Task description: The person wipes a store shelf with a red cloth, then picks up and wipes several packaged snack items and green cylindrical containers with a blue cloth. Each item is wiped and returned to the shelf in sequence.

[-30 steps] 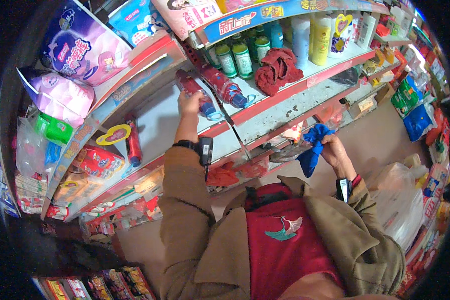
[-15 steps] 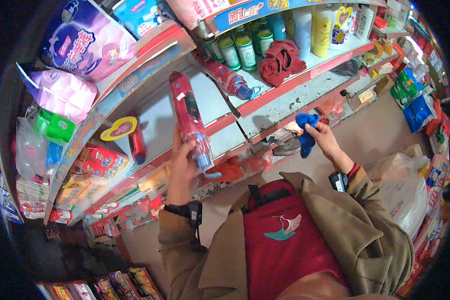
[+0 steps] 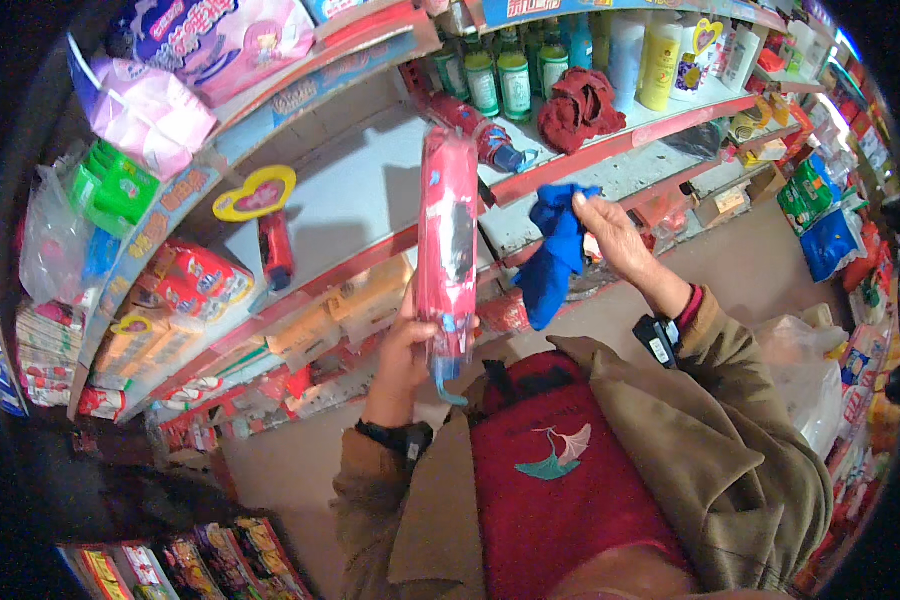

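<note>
Head view: across from 9 to 2 o'clock, a long shelf (image 3: 340,200); just above centre toward 12, held off the shelf, a pink-red bottle (image 3: 443,230), blue end toward 6; at 2 o'clock, apart from the bottle, a hanging blue cloth (image 3: 553,255); at 7, left hand (image 3: 402,352), wrapped around the bottle's lower part; at 2, right hand (image 3: 615,237), pinching the cloth's top; at 6, a light-blue loop (image 3: 452,397). Best, seemingly: keep that low grip firm, gather the dangling cloth into a pad, stroke lengthwise, avoid snagging the loop.

Blue cloth (image 3: 550,265), pinkish-red package (image 3: 444,230)
</note>
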`<action>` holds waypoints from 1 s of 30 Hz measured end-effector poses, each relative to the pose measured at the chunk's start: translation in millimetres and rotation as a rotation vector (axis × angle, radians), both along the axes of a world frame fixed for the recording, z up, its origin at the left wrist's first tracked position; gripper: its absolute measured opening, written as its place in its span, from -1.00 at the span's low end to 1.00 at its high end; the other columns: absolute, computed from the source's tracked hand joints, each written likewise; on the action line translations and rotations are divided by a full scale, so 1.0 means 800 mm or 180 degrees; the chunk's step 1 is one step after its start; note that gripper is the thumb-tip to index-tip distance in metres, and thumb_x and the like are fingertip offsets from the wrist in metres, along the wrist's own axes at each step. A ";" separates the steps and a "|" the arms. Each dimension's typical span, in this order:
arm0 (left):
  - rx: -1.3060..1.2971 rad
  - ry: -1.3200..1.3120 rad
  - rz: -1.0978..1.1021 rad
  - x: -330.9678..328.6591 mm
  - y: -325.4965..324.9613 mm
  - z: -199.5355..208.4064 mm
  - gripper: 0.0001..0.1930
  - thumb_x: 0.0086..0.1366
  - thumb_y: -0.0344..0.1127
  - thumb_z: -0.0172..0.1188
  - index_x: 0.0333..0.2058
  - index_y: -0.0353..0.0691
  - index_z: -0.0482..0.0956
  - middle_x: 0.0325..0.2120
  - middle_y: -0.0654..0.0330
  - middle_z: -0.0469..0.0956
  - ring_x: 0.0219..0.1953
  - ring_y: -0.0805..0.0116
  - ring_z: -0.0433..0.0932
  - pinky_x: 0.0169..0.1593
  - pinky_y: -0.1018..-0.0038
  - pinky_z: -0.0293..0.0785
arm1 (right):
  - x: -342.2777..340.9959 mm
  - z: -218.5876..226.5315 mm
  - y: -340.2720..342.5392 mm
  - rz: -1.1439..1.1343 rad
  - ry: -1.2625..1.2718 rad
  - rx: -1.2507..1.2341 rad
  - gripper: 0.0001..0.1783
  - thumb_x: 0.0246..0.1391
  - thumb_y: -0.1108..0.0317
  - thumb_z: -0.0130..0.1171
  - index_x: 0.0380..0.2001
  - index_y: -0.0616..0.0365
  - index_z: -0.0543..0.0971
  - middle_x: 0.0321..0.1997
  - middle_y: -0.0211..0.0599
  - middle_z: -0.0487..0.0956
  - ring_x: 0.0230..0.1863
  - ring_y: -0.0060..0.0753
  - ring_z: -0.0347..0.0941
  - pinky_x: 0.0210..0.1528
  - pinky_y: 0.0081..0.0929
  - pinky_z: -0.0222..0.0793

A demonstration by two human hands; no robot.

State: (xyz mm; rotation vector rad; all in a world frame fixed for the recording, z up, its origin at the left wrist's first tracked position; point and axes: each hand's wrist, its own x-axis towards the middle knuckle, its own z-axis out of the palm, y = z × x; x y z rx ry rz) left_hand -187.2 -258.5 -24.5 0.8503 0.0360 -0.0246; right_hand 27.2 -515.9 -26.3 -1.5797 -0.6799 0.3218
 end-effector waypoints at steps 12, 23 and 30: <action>0.0078 -0.0590 -0.0789 0.087 0.025 0.012 -0.18 0.12 -0.45 0.07 0.38 -0.03 -0.03 0.06 -0.11 0.43 -0.04 -0.07 0.58 -0.07 0.06 0.61 | 0.013 0.061 0.036 -0.0025 0.1823 0.1134 -0.48 0.38 -0.03 -0.12 0.03 0.24 0.47 -0.05 -0.21 0.60 -0.06 -0.32 0.52 -0.01 -0.35 0.41; 0.0633 -0.0344 -0.0901 0.120 0.042 0.016 -0.17 0.11 -0.50 0.04 0.39 -0.12 -0.04 0.08 -0.07 0.43 -0.03 0.04 0.58 0.01 0.16 0.58 | 0.033 0.042 0.028 0.0308 0.1936 0.1346 -0.75 0.19 0.30 0.16 -0.10 0.16 0.54 -0.13 -0.35 0.61 -0.11 -0.41 0.51 0.01 -0.40 0.39; 0.0969 -0.0492 -0.0328 0.109 -0.019 0.020 -0.16 0.10 -0.58 0.06 0.39 -0.22 -0.01 0.25 0.07 0.28 0.21 0.28 0.38 0.24 0.34 0.34 | 0.022 0.042 0.051 -0.0146 0.1650 0.1768 -0.70 0.16 0.17 0.27 -0.17 0.15 0.58 -0.29 -0.39 0.59 -0.35 -0.48 0.51 -0.26 -0.46 0.44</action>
